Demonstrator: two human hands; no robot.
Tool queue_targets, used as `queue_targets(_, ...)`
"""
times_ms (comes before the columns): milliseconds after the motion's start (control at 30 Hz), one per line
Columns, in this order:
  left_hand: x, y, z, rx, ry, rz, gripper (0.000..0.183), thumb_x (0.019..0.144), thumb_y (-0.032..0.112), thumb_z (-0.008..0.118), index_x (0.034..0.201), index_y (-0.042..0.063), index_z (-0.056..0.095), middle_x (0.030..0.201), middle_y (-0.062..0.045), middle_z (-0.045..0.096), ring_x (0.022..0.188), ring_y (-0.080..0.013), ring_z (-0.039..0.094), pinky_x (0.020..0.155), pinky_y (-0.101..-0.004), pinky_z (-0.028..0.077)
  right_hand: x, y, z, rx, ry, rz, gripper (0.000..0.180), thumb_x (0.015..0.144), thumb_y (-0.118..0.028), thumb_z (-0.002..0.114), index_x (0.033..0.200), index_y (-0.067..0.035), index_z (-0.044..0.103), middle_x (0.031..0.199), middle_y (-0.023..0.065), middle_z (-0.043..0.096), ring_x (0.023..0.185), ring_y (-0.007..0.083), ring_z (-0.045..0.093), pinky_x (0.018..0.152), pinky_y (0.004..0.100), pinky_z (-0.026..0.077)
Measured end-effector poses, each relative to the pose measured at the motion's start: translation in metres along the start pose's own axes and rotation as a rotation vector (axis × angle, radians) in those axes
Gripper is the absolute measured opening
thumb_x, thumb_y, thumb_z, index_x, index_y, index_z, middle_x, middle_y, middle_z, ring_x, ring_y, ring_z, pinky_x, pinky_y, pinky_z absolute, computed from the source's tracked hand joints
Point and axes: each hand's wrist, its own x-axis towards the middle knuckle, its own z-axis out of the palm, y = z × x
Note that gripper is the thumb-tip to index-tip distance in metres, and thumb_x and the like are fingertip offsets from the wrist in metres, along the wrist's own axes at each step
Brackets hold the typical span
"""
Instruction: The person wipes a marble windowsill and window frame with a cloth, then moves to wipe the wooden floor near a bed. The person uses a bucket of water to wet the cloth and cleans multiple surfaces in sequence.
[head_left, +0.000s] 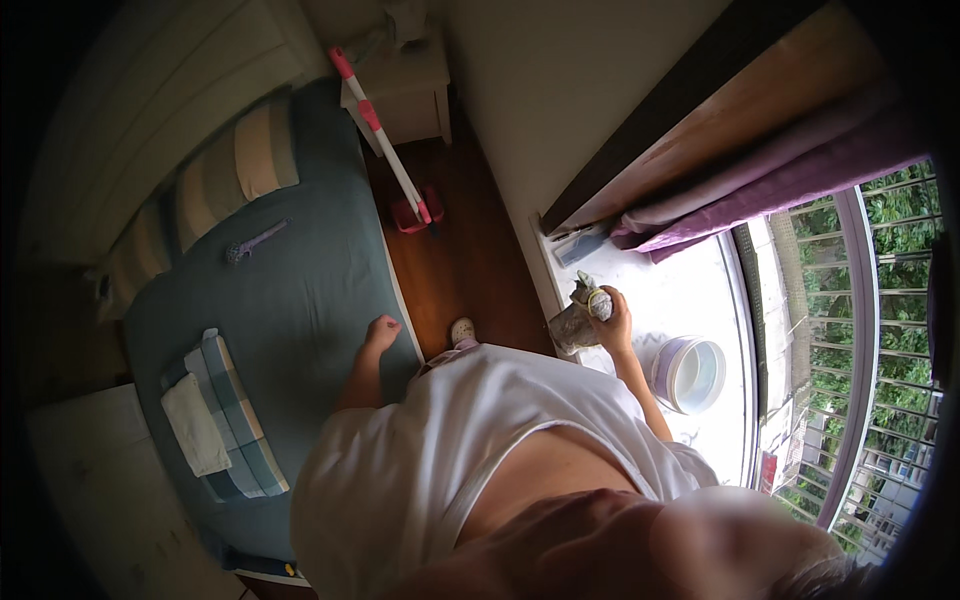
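My right hand (616, 324) is over the white marble-patterned windowsill (622, 281), its fingers closed around the rounded, pale end of a grey bundle (574, 328). A yellow band shows near that end. The bundle looks like bunched cloth or a wrapped bag, and I cannot tell which. It is at the sill's inner edge. Beside my right forearm stands a round white tub (663, 375) with a pale interior. My left hand (384, 332) hangs over the near edge of the bed (322, 262), fingers curled into a loose fist, with nothing visible in it.
A broom with a pink and white handle (390, 150) and a red dustpan (407, 216) stand on the wood floor (480, 225) by a nightstand (409, 97). Folded cloths (232, 420) and a slim purple-grey item (259, 241) lie on the bed. A purple curtain (765, 195) hangs beside the barred window (847, 337).
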Motion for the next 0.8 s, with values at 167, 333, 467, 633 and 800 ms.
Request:
queue_targets(167,-0.027,0.003,0.036,0.052,-0.083,-0.039,0.03,0.079,0.029,0.067,0.092,0.002,0.062,0.093,-0.014,0.066,0.088,-0.0277,0.062,0.078,-0.0364,0.05,-0.073,0.04,-0.027,0.122,-0.026,0.214,0.049,0.064,-0.005,0.075,0.11,-0.005,0.056,0.097,0.0151,0.063,0.091,0.0314,0.061,0.08,0.0371,0.048)
queue_targets(333,-0.053,0.057,0.079,0.084,-0.145,-0.006,0.03,0.079,0.031,0.068,0.092,0.003,0.062,0.092,-0.013,0.066,0.086,-0.0271,0.062,0.077,-0.0362,0.05,-0.125,0.097,-0.057,0.211,0.163,0.323,0.05,0.067,-0.008,0.078,0.112,-0.003,0.055,0.094,0.011,0.066,0.085,0.019,0.062,0.078,0.0315,0.048)
queue_targets(467,-0.059,0.088,0.104,0.141,-0.129,0.081,0.031,0.079,0.031,0.068,0.092,0.004,0.062,0.091,-0.013,0.066,0.086,-0.0267,0.062,0.077,-0.036,0.05,-0.153,0.133,-0.08,0.267,0.221,0.377,0.05,0.069,-0.008,0.078,0.113,-0.001,0.054,0.096,0.0094,0.065,0.088,0.0165,0.06,0.08,0.0303,0.048)
queue_targets(633,-0.069,0.126,0.123,0.157,-0.126,0.143,0.031,0.08,0.03,0.068,0.095,0.004,0.062,0.092,-0.014,0.065,0.087,-0.0275,0.062,0.078,-0.0361,0.049,-0.172,0.126,-0.114,0.34,0.265,0.494,0.052,0.069,-0.009,0.077,0.115,0.0,0.053,0.103,0.0089,0.062,0.092,0.0155,0.059,0.082,0.0299,0.047)
queue_targets(800,-0.082,0.154,0.141,0.176,-0.157,0.186,0.031,0.08,0.028,0.069,0.096,0.003,0.062,0.092,-0.014,0.066,0.086,-0.0276,0.062,0.077,-0.0363,0.05,-0.201,0.158,-0.129,0.392,0.309,0.537,0.053,0.071,-0.01,0.077,0.116,0.003,0.052,0.105,0.01,0.062,0.094,0.0183,0.059,0.084,0.0305,0.046)
